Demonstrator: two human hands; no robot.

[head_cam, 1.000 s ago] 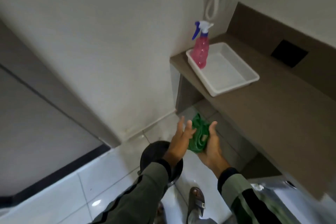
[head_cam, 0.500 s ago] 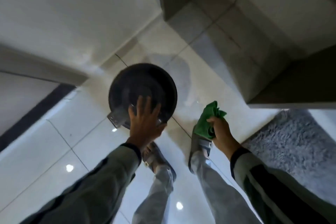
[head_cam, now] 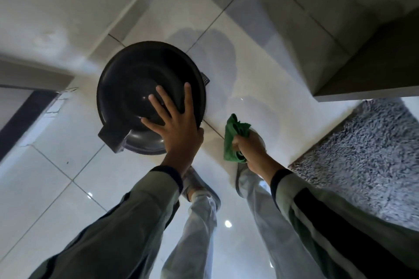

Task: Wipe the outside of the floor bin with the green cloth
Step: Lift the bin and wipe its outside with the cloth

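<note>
Since the earlier frame, both hands sit closer in view: the left hand [head_cam: 179, 129] lies flat, fingers [head_cam: 166, 103] spread wide, on the lid of the round black plastic floor bin [head_cam: 136, 88] at centre frame. Right of it and apart, the right hand [head_cam: 248, 147] is clenched around the bunched green cloth [head_cam: 232, 136] above the glossy white tiled floor [head_cam: 56, 176], near the grey shaggy rug [head_cam: 362, 147].

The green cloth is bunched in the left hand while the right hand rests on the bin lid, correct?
No, the hands are swapped. The head view shows the green cloth bunched in the right hand, while the left hand rests on the bin lid.
</note>
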